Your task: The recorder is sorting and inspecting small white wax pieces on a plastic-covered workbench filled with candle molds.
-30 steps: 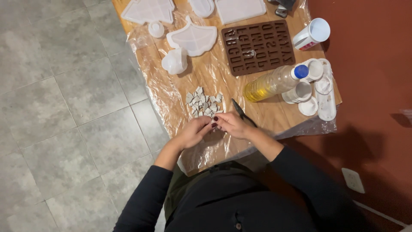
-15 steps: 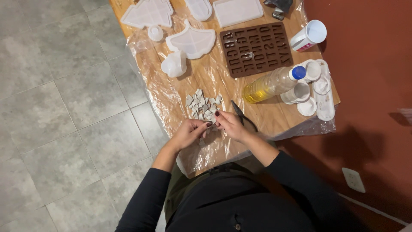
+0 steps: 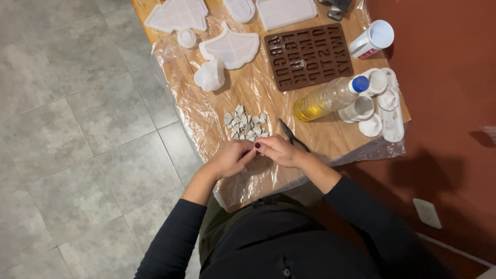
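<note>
We look down on a floor of large grey stone-look tiles [image 3: 77, 134] with thin pale joints, filling the left side. On the right a dark red-brown wall [image 3: 449, 77] runs down the frame, carrying a white plate [image 3: 427, 213], perhaps a socket or switch, though it is too small for us to tell. Between them stands a wooden surface [image 3: 330, 135] under crinkled clear plastic sheeting [image 3: 181, 77]. Soft shadows fall on the wall.

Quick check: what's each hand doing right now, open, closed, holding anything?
Left hand: fingers curled beside the shards; whether it holds anything cannot be told.
Right hand: curled against the left; contents cannot be told.
</note>
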